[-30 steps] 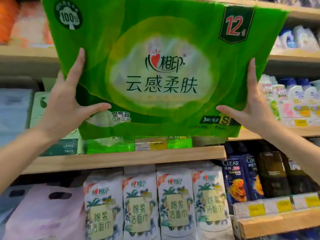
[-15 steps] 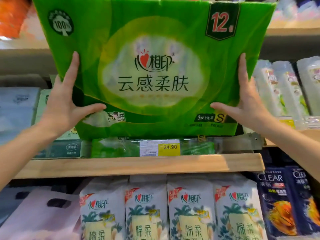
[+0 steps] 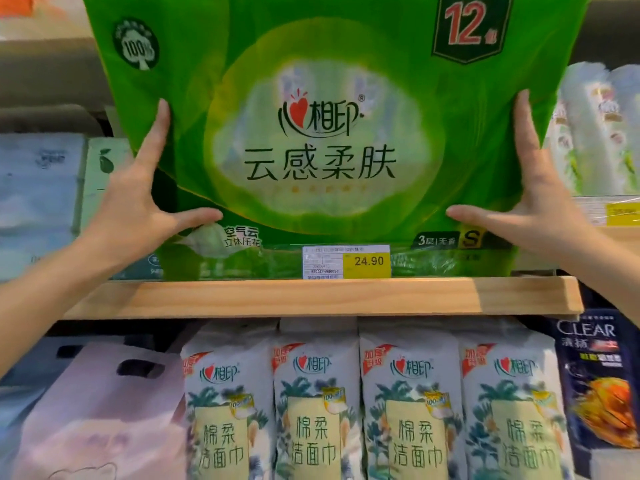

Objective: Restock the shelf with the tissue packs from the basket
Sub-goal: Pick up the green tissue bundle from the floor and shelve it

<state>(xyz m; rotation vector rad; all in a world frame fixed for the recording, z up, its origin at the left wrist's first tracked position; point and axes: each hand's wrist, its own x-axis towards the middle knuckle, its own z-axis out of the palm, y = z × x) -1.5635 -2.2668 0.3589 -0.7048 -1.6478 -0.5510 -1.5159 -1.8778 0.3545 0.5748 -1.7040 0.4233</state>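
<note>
A large green tissue pack (image 3: 322,133) marked "12" fills the upper middle of the head view. Its bottom edge sits behind the clear price rail of the wooden shelf (image 3: 311,297). My left hand (image 3: 138,209) presses its left side, fingers up and thumb across the front. On the other side my right hand (image 3: 533,209) grips in the same way. The basket is out of view.
A yellow price tag (image 3: 346,261) reads 24.90. Pale tissue packs (image 3: 41,202) stand to the left, white bottles (image 3: 602,129) to the right. Below hang several face-towel packs (image 3: 363,410), a pink bag (image 3: 100,420) and dark shampoo refills (image 3: 599,379).
The pack has come down and in toward the shelf, its bottom edge now behind the price rail. Both hands kept their hold, and the view has shifted closer and leftward.
</note>
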